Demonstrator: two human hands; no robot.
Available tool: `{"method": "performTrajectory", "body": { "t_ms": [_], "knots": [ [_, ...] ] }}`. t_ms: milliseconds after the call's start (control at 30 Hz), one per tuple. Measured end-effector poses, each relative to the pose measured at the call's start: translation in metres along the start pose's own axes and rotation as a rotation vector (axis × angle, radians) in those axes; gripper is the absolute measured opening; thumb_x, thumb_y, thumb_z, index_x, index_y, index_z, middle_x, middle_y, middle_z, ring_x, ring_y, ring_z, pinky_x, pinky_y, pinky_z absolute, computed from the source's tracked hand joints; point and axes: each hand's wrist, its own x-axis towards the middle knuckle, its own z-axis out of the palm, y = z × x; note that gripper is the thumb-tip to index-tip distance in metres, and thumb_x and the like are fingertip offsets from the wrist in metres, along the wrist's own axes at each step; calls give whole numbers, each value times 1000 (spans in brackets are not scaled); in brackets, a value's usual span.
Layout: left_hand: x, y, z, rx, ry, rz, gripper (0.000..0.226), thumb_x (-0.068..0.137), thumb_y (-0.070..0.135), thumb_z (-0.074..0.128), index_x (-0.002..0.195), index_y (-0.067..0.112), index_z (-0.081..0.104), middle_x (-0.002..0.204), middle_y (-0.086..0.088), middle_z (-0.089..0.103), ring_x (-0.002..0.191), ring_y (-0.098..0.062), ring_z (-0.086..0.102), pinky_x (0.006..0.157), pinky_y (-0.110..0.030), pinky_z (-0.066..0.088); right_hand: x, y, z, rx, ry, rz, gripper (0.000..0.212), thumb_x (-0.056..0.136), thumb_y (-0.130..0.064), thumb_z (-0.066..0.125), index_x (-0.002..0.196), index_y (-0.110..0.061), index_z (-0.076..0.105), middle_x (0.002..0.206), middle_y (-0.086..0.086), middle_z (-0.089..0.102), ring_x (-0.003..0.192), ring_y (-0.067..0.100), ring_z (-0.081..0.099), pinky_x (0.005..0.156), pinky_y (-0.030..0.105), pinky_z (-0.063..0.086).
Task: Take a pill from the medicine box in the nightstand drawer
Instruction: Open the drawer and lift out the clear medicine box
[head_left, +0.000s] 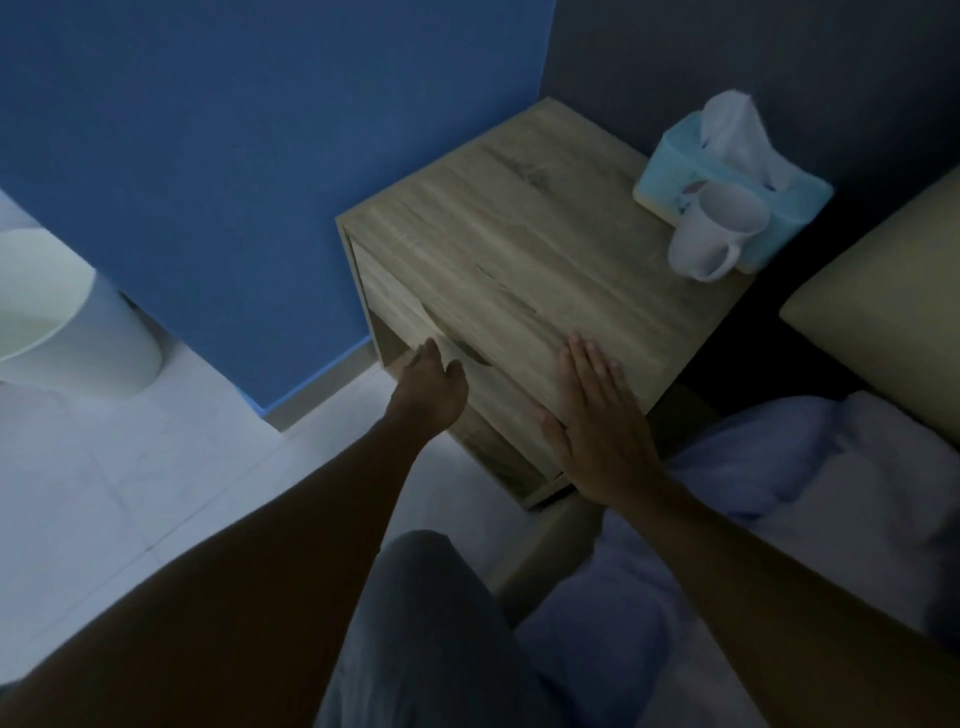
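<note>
Still, with the drawer at frame centre shut and the medicine box unseen inside, the left hand, fingers loosely open at its cutout, may slip, while the right hand lies flat, holding nothing, on the nightstand.

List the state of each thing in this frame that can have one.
Drawer: shut, or nearly so.
Left hand: open, at the drawer's cut-out pull, holding nothing.
Right hand: open, flat on the near edge of the nightstand.
Mug: tipped against the tissue box.
Tissue box: a tissue sticks up from it.
Medicine box: not visible.
</note>
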Motion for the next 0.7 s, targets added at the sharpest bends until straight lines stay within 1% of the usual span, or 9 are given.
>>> {"method": "performTrajectory", "body": {
  "t_ms": [67, 167, 233, 300, 367, 467, 533, 633, 700],
  "knots": [
    [13, -2, 10, -85, 31, 4, 67, 101, 35, 38, 155, 8, 10, 163, -11, 16, 150, -27, 17, 121, -40, 20, 1, 1, 2, -9, 20, -7, 74, 98, -49, 25, 156, -4, 14, 165, 15, 14, 153, 26, 11, 123, 46, 16],
    [25, -8, 26, -110, 80, 71, 72, 101, 38, 37, 156, 10, -1, 165, -9, 3, 152, -23, 3, 119, -33, 7, 1, 0, 5, -29, 56, -16, 72, 98, -45, 30, 154, -3, 19, 163, 16, 19, 152, 28, 16, 123, 45, 18],
    [28, -10, 35, -152, 111, 107, 77, 100, 41, 38, 155, 13, -8, 165, -8, -4, 152, -23, -2, 116, -31, 4, 2, 0, 7, -44, 77, -14, 71, 98, -44, 32, 154, -2, 22, 162, 17, 22, 151, 28, 18, 123, 45, 18],
    [32, -9, 40, -247, 135, 136, 79, 99, 42, 41, 155, 16, -8, 165, -7, -1, 152, -25, 2, 122, -40, 7, 3, 1, 9, -53, 85, -7, 71, 97, -45, 32, 154, -2, 23, 162, 17, 22, 151, 28, 18, 123, 44, 19],
    [34, -3, 43, -351, 150, 143, 82, 97, 40, 47, 154, 15, -7, 163, -8, 10, 150, -27, 13, 121, -48, 20, 3, 2, 10, -63, 86, -2, 72, 97, -45, 30, 154, -3, 22, 163, 16, 22, 152, 27, 18, 123, 44, 19],
    [34, 5, 47, -468, 153, 116, 90, 95, 35, 54, 152, 12, -11, 159, -9, 22, 146, -25, 28, 118, -47, 30, 2, 1, 9, -59, 90, 3, 71, 98, -47, 28, 154, -3, 22, 163, 16, 21, 152, 27, 17, 123, 45, 20],
    [32, 7, 46, -499, 140, 106, 91, 95, 33, 53, 152, 13, -16, 160, -9, 22, 146, -25, 27, 118, -47, 29, 2, -1, 6, -41, 96, 6, 71, 99, -47, 26, 154, -3, 22, 163, 16, 21, 152, 27, 17, 122, 45, 20],
    [28, 5, 41, -512, 90, 96, 93, 97, 33, 49, 150, 12, -24, 163, -10, 12, 148, -27, 20, 119, -48, 25, 0, -2, 5, -32, 94, 6, 70, 100, -47, 26, 154, -4, 21, 164, 14, 19, 152, 25, 15, 123, 45, 19],
    [25, 2, 38, -498, 85, 82, 90, 98, 32, 46, 150, 10, -25, 163, -12, 9, 148, -29, 18, 119, -49, 25, 0, -2, 4, -22, 89, 4, 70, 100, -47, 27, 155, -4, 19, 164, 13, 17, 153, 24, 12, 124, 44, 16]
  ]
}}
